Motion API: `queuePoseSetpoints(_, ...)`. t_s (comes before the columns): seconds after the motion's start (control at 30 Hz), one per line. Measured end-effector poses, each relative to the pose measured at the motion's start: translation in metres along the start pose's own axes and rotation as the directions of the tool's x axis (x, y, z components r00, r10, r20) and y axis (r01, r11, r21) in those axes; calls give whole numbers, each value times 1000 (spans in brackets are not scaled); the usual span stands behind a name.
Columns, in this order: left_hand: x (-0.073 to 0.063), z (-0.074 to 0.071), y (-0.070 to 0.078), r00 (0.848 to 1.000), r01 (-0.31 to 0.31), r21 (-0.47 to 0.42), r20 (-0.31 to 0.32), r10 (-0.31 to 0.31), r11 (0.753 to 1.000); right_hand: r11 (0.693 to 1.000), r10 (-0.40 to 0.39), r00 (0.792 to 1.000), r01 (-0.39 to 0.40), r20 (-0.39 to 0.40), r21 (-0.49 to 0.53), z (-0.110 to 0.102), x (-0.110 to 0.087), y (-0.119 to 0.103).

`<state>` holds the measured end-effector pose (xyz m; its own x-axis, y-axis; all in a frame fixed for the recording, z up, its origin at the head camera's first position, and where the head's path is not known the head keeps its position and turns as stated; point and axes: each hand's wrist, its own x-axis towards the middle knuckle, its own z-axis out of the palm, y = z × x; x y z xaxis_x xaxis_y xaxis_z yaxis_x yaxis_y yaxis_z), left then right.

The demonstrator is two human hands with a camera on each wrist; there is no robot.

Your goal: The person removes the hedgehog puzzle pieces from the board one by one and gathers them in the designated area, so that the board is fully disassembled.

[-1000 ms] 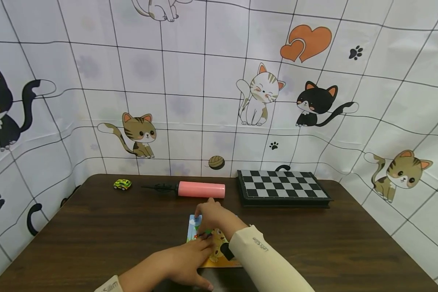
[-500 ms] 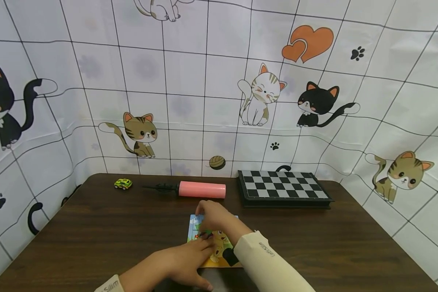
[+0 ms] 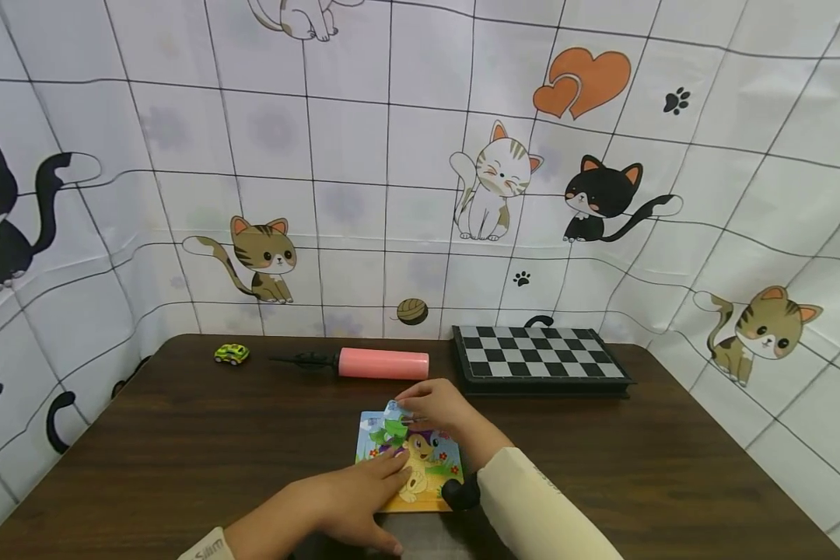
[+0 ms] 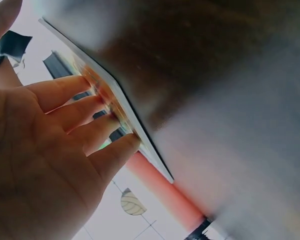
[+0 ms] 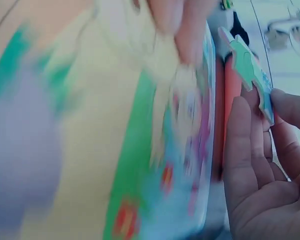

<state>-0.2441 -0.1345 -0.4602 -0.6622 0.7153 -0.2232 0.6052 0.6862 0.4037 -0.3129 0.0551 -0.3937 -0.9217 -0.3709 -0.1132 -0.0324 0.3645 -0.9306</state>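
A colourful jigsaw puzzle board (image 3: 449, 460) with a cartoon animal picture lies flat on the table. My left hand (image 3: 350, 498) rests on its lower left part; the left wrist view shows the fingertips (image 4: 125, 146) touching the board near its edge, fingers fairly straight. Above the board's upper edge, my right hand (image 3: 439, 406) pinches a puzzle piece (image 5: 246, 65) between thumb and fingers. This piece, green and light blue, is tilted up and apart from the board in the right wrist view. Part of the picture is hidden under the left hand.
Behind the board lies a pink hand pump (image 3: 383, 363) with a black nozzle. A black-and-white checkered board box (image 3: 542, 362) stands at the back right, and a small green toy car (image 3: 232, 354) at the back left. A cat-patterned sheet (image 3: 350, 210) hangs behind the table (image 3: 182, 435).
My right hand has lifted a puzzle piece off the board and shifted slightly right, so more of the picture shows. The left hand has stayed in place.
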Motion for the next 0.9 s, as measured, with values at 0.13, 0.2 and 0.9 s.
queuePoseSetpoints(0.13, -1, -4, 6, 999, 30, 0, 11, -30, 1000, 995, 76, 997, -73, -34, 65, -26, -7, 12)
queuePoseSetpoints(0.2, 0, -5, 7, 999, 33, -3, 13, -33, 999, 993, 110, 992, -107, -63, 53, -42, -13, 16)
queuePoseSetpoints(0.9, -14, -23, 32, 998, 67, -26, 2, -67, 997, 979, 187, 955, -200, -228, -36, -147, -62, 66)
